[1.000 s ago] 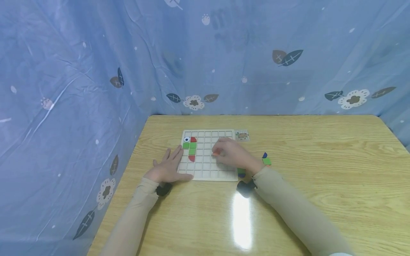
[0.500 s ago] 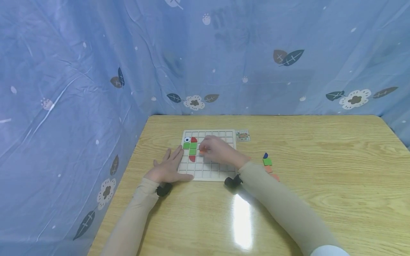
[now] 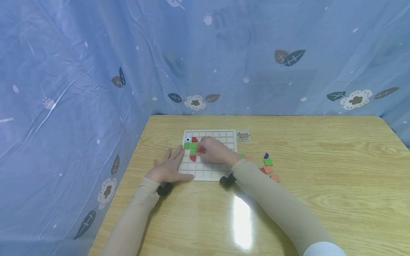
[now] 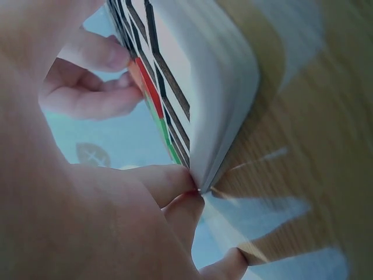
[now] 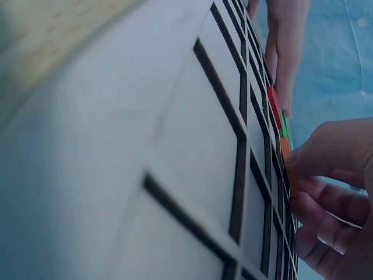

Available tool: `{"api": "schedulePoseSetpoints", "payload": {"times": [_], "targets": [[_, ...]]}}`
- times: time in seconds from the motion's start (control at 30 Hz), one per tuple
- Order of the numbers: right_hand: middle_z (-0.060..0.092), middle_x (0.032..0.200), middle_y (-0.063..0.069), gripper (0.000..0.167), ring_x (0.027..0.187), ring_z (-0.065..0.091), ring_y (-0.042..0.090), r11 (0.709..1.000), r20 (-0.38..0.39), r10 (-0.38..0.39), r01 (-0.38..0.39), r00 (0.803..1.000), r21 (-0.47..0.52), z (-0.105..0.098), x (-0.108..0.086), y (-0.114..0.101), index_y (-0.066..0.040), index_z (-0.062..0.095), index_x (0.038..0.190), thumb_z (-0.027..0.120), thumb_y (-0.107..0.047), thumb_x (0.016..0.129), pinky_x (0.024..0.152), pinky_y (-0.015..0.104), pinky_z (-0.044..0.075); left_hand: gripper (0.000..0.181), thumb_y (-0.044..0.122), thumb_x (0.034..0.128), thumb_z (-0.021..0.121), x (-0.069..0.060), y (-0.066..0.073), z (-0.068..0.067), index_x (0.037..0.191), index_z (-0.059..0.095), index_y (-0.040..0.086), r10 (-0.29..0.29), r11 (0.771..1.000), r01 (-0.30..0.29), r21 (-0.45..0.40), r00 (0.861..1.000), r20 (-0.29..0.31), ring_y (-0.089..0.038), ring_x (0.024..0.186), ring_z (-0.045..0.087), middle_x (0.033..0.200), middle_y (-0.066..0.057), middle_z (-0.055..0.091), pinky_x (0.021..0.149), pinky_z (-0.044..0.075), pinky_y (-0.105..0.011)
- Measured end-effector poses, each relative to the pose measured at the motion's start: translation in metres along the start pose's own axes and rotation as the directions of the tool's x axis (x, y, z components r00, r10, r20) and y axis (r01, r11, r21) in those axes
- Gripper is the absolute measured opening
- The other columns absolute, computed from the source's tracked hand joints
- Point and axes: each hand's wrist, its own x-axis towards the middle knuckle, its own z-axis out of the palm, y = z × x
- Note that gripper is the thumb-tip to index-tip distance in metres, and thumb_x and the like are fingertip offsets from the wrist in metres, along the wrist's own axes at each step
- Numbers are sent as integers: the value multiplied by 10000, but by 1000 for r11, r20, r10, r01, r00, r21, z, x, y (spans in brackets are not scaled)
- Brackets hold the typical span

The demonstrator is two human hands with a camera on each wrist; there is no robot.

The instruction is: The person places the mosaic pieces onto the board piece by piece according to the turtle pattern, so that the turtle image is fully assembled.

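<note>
A white grid board point(image 3: 207, 174) lies on the table. Along its left side sit a white eye tile point(image 3: 188, 139), red rounded tiles point(image 3: 193, 158) and green square tiles point(image 3: 187, 145). Over the board, my right hand point(image 3: 215, 149) pinches an orange tile point(image 5: 293, 182) between thumb and fingers, just right of the lower green tile. The right wrist view shows another bit of orange point(image 5: 285, 147) beside the green and red pieces. My left hand point(image 3: 168, 170) rests at the board's left edge with its fingers spread and straight, the thumb along the lower left corner.
A small picture card point(image 3: 243, 135) lies by the board's upper right corner. Loose pieces lie right of the board: a blue rounded tile point(image 3: 266, 155), a green square point(image 3: 268, 162) and several orange and red ones point(image 3: 274, 177), some partly behind the right sleeve. A blue curtain point(image 3: 205, 71) hangs behind.
My right hand has moved left across the board with the orange tile, up to the green column. More loose tiles show beside the right sleeve. My left hand has stayed in place.
</note>
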Motion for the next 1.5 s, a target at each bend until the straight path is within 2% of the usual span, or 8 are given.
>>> {"api": "schedulePoseSetpoints", "payload": {"times": [0.17,0.4,0.6,0.77,1.03,1.2,1.3,1.5], "targets": [[740,1083,82,183,1090,665,251,1000,-14,18,-18,1000,-14,2,0,-1,-60,802,1051,747,-22,881,1034,381,528,1223,765,827,671,-1,0,0,1691,79,134,-5,1000,5,3,1000,-3,-458,1609,-47,1778,-23,-4,1060,74,-914],[732,1033,74,153,1036,668,246,1000,-23,11,-11,1000,-15,4,0,-1,-63,809,1011,745,-18,880,991,383,543,1230,773,822,669,0,0,0,1691,79,134,-9,1000,9,4,1000,-2,-464,1607,-43,1778,-30,5,1061,74,-913],[741,1052,65,193,1031,678,225,1000,-22,-4,4,1000,-25,4,-3,2,-75,812,1064,741,-33,890,982,360,551,1227,770,818,675,-1,1,0,1692,84,143,-8,1000,8,7,1000,-6,-461,1608,-43,1778,-28,6,1062,84,-912],[740,1036,55,231,978,661,197,1000,-20,-4,4,1000,15,0,-9,2,-70,803,1083,712,-8,879,927,345,558,1224,765,820,678,-1,1,0,1693,83,146,-12,1000,12,1,1000,-5,-457,1609,-48,1778,-25,5,1069,74,-908],[729,1115,42,263,1033,639,199,994,2,100,-100,995,44,-13,-29,0,-88,785,1159,693,-54,916,958,376,544,1228,767,814,680,-2,2,0,1692,92,142,-16,1000,16,2,1000,-10,-457,1610,-38,1778,-27,14,1072,81,-905],[718,1174,73,285,1083,654,218,992,-16,114,-113,993,47,-19,-49,-1,-57,758,1215,688,-84,940,987,395,548,1224,763,811,686,-2,3,0,1692,100,148,-17,1000,17,1,1000,-14,-452,1612,-34,1778,-20,17,1077,85,-902],[717,1182,75,273,1091,668,222,995,-53,96,-93,994,43,-21,-62,2,-47,757,1210,687,-95,951,987,398,557,1218,761,815,683,-1,2,1,1693,101,149,-15,1000,15,0,1000,-14,-456,1611,-35,1778,-24,14,1072,84,-905],[711,1205,77,284,1057,678,237,993,-84,118,-116,989,30,-32,-84,1,-47,755,1209,705,-125,940,937,417,573,1210,752,822,681,-1,2,1,1692,99,146,-15,1000,15,5,1000,-13,-452,1612,-32,1778,-21,14,1074,90,-903]]}}
